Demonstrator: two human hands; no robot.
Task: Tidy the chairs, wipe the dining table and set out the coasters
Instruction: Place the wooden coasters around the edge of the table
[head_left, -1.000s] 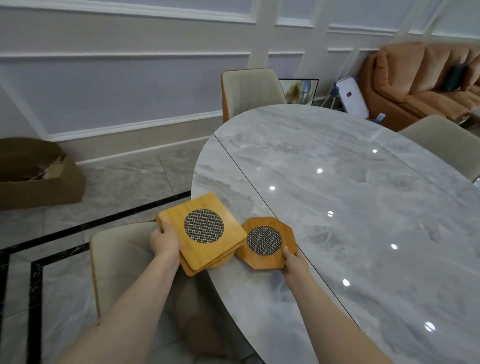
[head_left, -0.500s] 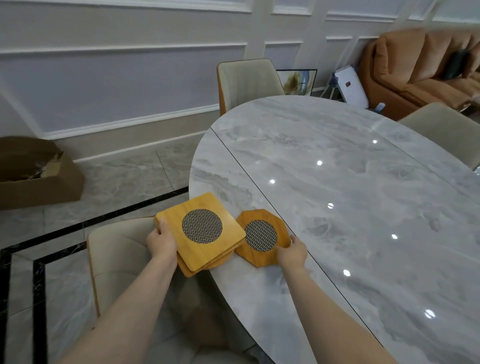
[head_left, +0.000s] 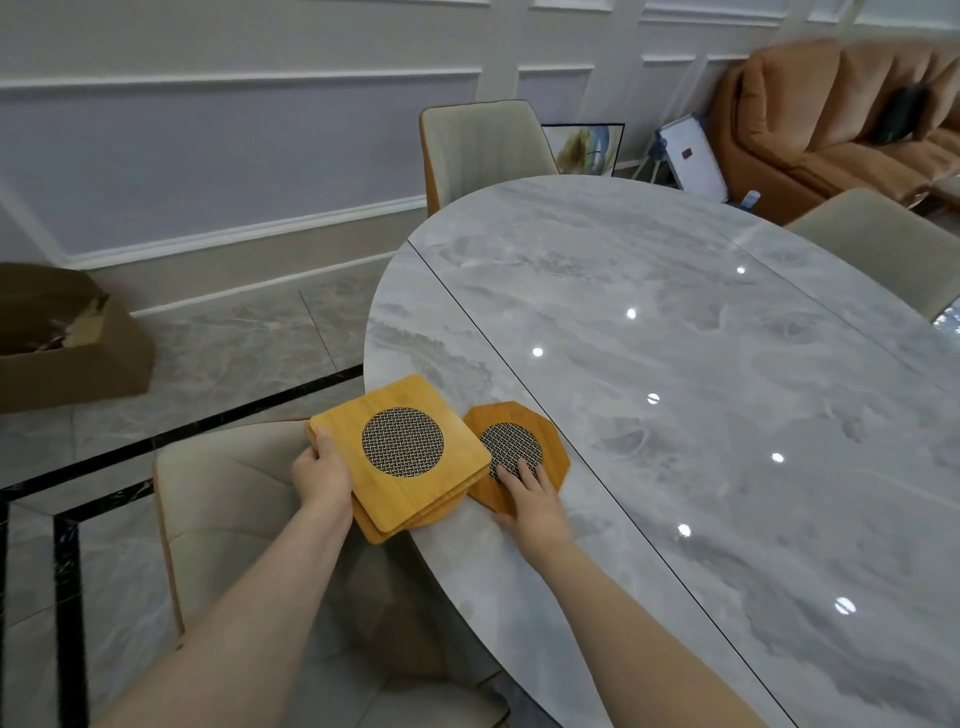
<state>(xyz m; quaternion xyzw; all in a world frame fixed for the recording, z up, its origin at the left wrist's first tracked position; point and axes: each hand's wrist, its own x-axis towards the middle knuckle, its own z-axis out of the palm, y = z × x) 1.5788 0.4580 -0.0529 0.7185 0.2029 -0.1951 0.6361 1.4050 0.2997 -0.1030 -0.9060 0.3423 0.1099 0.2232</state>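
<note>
A grey marble dining table (head_left: 675, 415) fills the right of the view. My left hand (head_left: 322, 475) grips a stack of square wooden coasters (head_left: 400, 447) with round mesh centres, held over the table's near-left edge. Beside it an octagonal wooden coaster (head_left: 524, 431) lies flat on the table. My right hand (head_left: 527, 493) rests on its near part, fingers spread flat over the mesh. A beige chair (head_left: 223, 514) stands under my left arm. Another beige chair (head_left: 483, 145) is at the far end, and a third chair (head_left: 872, 244) on the right side.
An open cardboard box (head_left: 62, 338) sits on the marble floor at the left by the wall. An orange sofa (head_left: 831, 119) stands at the back right, with a framed picture (head_left: 587, 148) and a white board (head_left: 696, 156) leaning near it.
My right hand went from holding the octagonal coaster's near edge to lying flat on top of it. The left hand still holds the stack in the same place.
</note>
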